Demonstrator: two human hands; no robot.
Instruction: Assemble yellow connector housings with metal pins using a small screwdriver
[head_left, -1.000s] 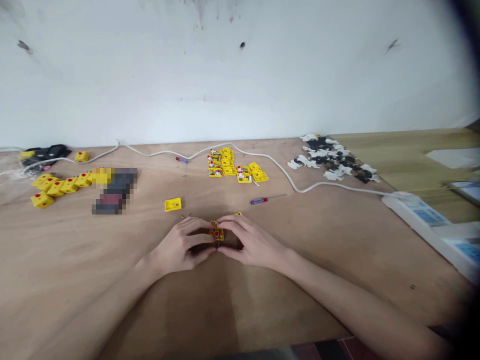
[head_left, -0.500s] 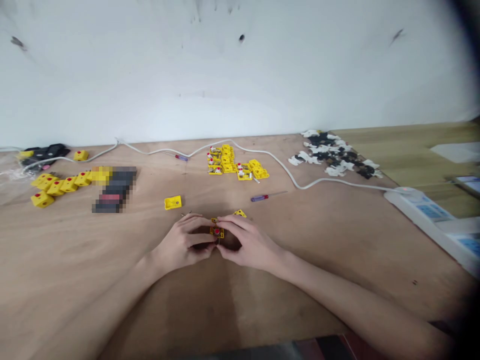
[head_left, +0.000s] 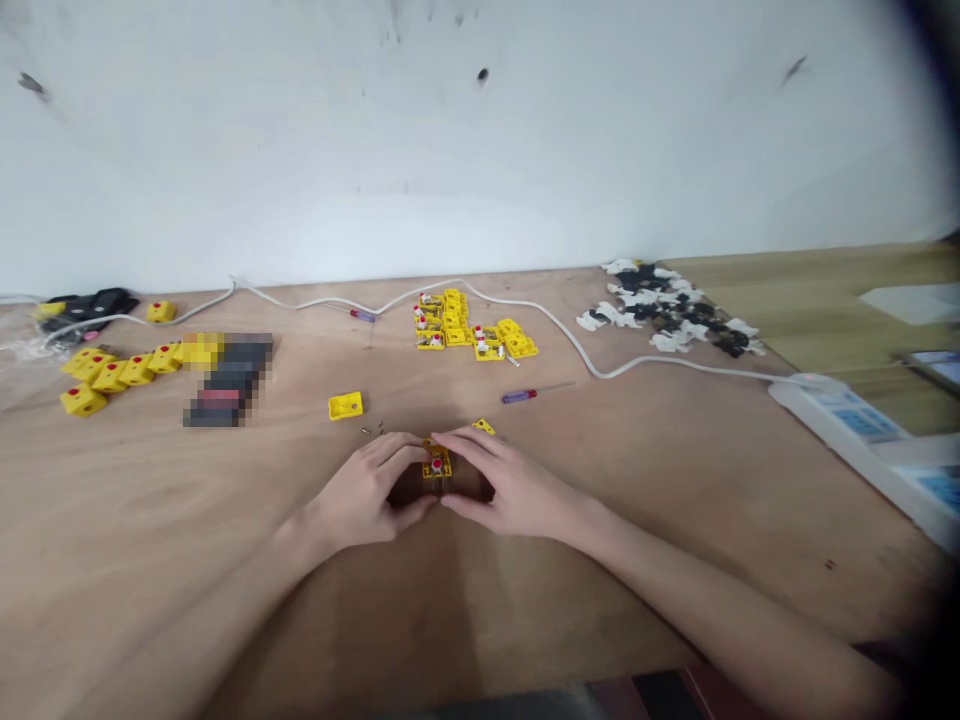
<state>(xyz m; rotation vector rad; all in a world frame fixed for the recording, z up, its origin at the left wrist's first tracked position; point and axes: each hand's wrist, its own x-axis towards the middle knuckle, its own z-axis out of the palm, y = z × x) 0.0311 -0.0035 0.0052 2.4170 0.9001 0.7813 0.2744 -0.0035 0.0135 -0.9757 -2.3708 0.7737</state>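
Note:
Between my two hands is a small yellow plastic housing (head_left: 436, 464) with a red button in its middle and thin metal parts at its near side. My left hand (head_left: 375, 487) closes on its left side with thumb and fingers. My right hand (head_left: 504, 482) grips it from the right, fingertips at the far edge and thumb at the near side. Fingers hide part of the housing. An open yellow half shell (head_left: 346, 405) lies to the left, near a few small metal pins (head_left: 366, 431). Just beyond my right hand is another yellow piece (head_left: 484, 426), partly covered.
Purple-handled screwdrivers (head_left: 520, 396) (head_left: 363, 315) lie on the wooden table. Several opened yellow housings (head_left: 450, 322) sit at centre back, closed yellow boxes (head_left: 111, 376) at left. A white cable (head_left: 555, 322) runs to a power strip (head_left: 855, 425). Black and white parts (head_left: 675, 310) are piled at right.
My left fingers have drawn back slightly from the front of the housing, showing more of it. The housing has shifted a little to the right. The small pins are less covered.

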